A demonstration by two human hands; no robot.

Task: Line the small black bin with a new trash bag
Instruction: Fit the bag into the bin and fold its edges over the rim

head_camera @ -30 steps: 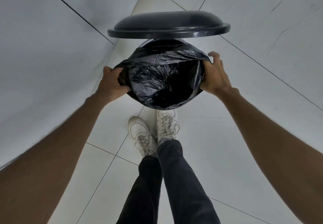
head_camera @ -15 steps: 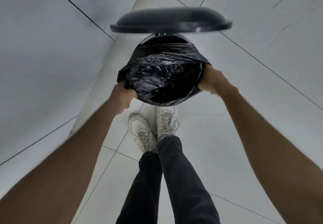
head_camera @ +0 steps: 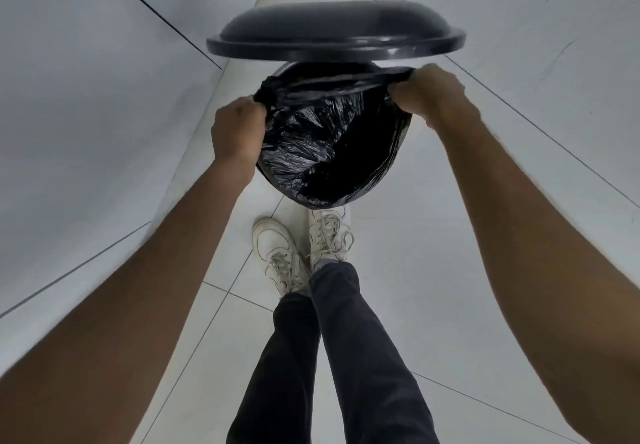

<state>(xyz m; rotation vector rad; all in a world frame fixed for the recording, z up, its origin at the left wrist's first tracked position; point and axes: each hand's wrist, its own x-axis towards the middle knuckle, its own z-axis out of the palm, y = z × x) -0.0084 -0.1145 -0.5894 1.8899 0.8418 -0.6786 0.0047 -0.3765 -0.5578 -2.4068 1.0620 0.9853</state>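
Observation:
A small round black bin [head_camera: 398, 157] stands on the floor in front of my feet, its black lid [head_camera: 334, 33] raised above the far side. A crinkled black trash bag [head_camera: 311, 152] fills its mouth and laps over the near rim. My left hand [head_camera: 237, 131] is closed on the bag's edge at the left of the rim. At the right rear of the rim my right hand [head_camera: 427, 91] is closed on the bag's edge, and a band of plastic is pulled taut between both hands across the far side of the opening.
Pale tiled walls rise on the left and right of the bin, meeting the light tiled floor [head_camera: 433, 270]. My two white sneakers [head_camera: 327, 235] stand just in front of the bin, the right one close under its near edge.
Both hands have shifted from the near sides of the rim toward the far side, drawing the bag's edge taut across the back of the opening. The lid stays raised.

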